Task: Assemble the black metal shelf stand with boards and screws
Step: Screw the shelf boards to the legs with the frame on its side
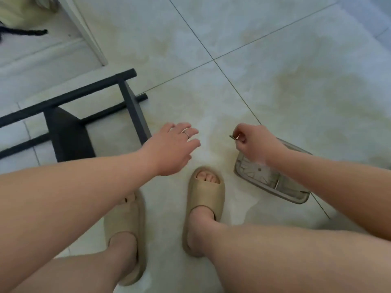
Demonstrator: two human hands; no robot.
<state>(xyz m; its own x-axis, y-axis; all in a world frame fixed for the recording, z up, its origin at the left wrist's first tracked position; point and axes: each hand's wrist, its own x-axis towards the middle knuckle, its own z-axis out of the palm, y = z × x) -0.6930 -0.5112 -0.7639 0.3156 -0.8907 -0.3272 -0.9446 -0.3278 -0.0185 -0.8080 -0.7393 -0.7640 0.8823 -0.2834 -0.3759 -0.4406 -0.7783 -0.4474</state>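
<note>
Head view: the black metal stand [69, 132] lies on the floor [275, 60] at nine o'clock. The left grip [175, 146], fingers spread, hovers just beside it. The right grip [251, 142] pinches a small metal piece [232, 137] above a clear tray [300, 197] at four o'clock.

Both forearms are bare as far as the frame shows them, and so are the lower legs. The left hand [171, 149] wears a thin silver-coloured ring [186, 134] on one finger; the right hand [254, 142] is bare. The feet wear thick beige moulded slides, the left slide [127, 220] and the right slide [206, 199], whose open front shows the toes.
</note>
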